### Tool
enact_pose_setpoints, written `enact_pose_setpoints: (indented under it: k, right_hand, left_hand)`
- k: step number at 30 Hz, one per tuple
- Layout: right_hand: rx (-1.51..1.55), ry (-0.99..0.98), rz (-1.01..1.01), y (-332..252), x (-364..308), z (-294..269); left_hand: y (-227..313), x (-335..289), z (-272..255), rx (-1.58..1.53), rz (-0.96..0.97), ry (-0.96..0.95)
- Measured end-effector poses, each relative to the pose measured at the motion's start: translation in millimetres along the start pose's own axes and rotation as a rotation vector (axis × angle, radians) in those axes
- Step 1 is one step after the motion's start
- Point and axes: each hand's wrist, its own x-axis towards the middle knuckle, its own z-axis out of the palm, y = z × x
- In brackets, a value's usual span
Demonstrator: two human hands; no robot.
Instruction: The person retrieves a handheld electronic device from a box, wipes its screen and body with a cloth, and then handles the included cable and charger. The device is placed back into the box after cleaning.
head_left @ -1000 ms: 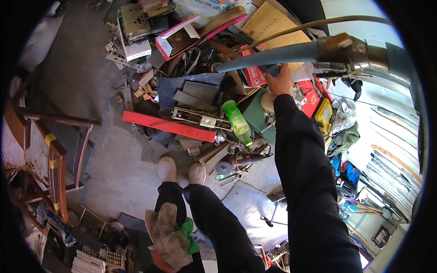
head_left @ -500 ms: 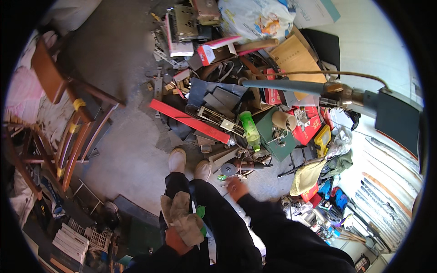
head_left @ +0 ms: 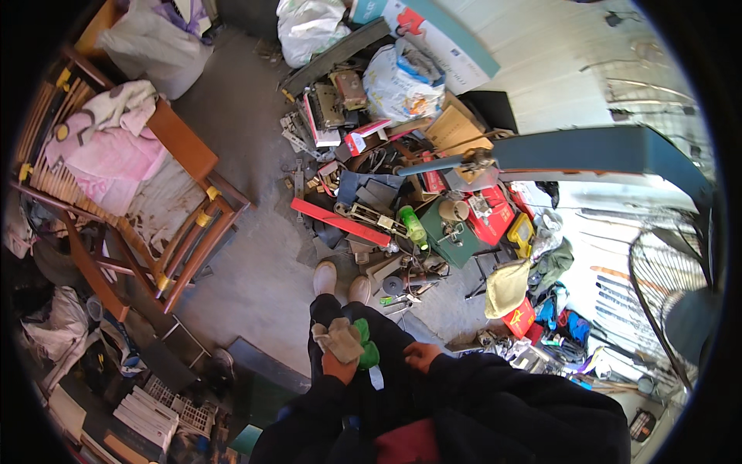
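Observation:
My left hand (head_left: 338,370) is closed around a pair of work gloves, beige cloth (head_left: 340,340) with a green part (head_left: 368,346) beside it, held over my thighs. Beside my right thigh hovers my right hand (head_left: 423,356), its fingers loosely bent and slightly apart, with nothing visible in them. Past my pale shoes (head_left: 325,277), an angle grinder (head_left: 417,280) with a dark disc lies on the floor. Further off are a green plastic bottle (head_left: 413,226), a long red bar (head_left: 340,222) and a green board (head_left: 456,246).
A wooden chair (head_left: 182,143) with a pink cloth stands at the left. A blue-grey metal arm (head_left: 572,147) juts in from the right over the heap of tools and boxes. Stacked white items (head_left: 147,417) lie at lower left; a fan (head_left: 680,301) stands at far right.
My right hand has drawn back from near the grinder to beside my thigh. The gloves remain in my left hand. The view has shifted, showing more of the chair and a fan.

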Motion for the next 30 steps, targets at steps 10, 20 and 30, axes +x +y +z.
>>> enact_pose_setpoints:
  k: [10, 20, 30]
  right_hand:
    - [0.154, 0.183, -0.303, -86.1, -69.2, 0.8]
    - [0.517, 0.284, -0.791, -207.8, -168.5, -20.9]
    - [0.030, 0.537, -1.061, -309.4, -220.4, -18.3]
  left_hand:
    - [121.9, -30.5, -65.2, -1.132, -0.170, 0.004]
    - [256.3, -81.9, -124.5, -1.494, 0.427, -0.204]
    - [323.5, -89.2, -153.0, -0.647, 0.829, 0.002]
